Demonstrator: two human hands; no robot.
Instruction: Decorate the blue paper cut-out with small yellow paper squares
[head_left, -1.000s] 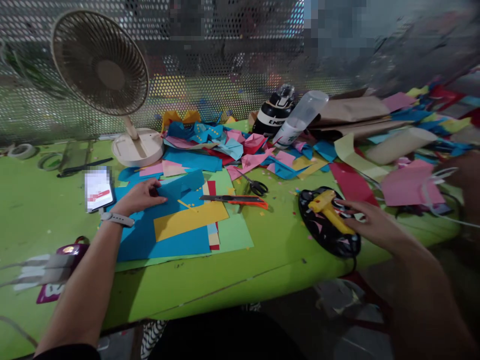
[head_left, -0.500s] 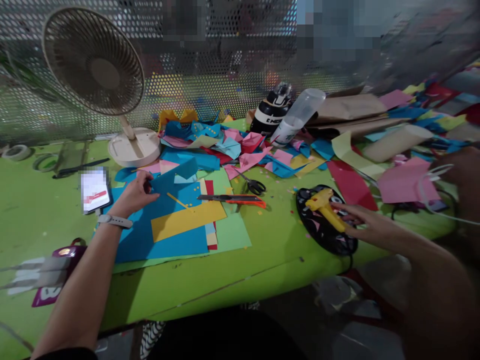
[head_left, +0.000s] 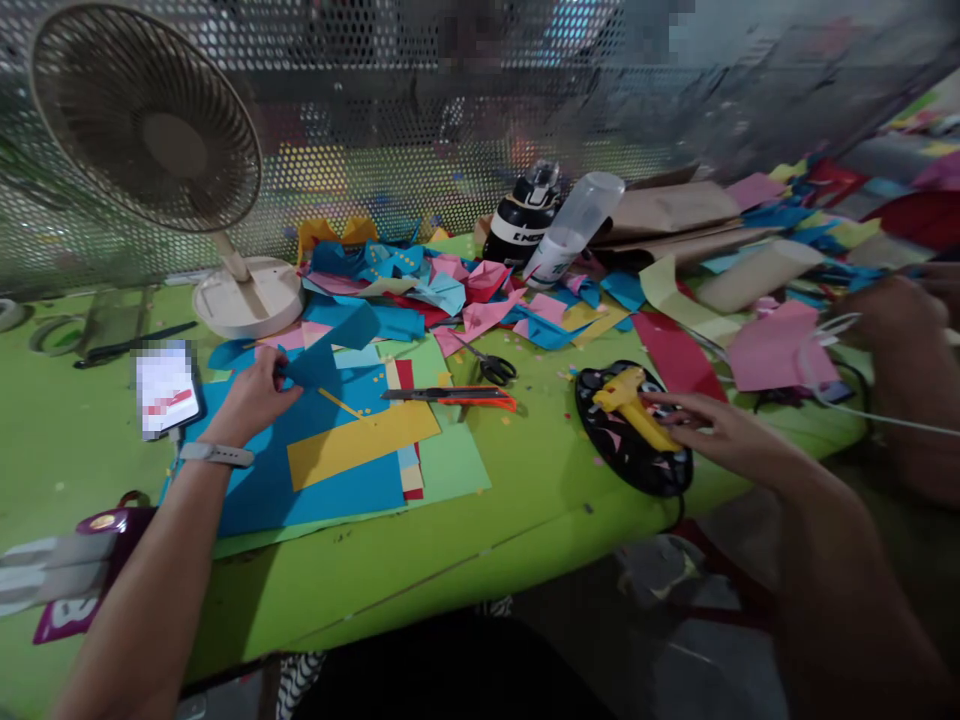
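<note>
My left hand pinches a folded blue paper piece and lifts it off a stack of blue and yellow sheets on the green table. A pale watch sits on that wrist. My right hand reaches to the yellow glue gun, which lies on a black round plate; the fingers touch the gun's handle but do not wrap it.
A phone lies left of the sheets. An orange-handled cutter and scissors lie mid-table. A white fan stands back left. Two bottles and heaps of coloured paper scraps fill the back. Another person's arm is at right.
My left hand has raised the folded blue piece higher off the sheets. My right hand has stayed at the glue gun, its fingers spreading slightly. The view has shifted rightward.
</note>
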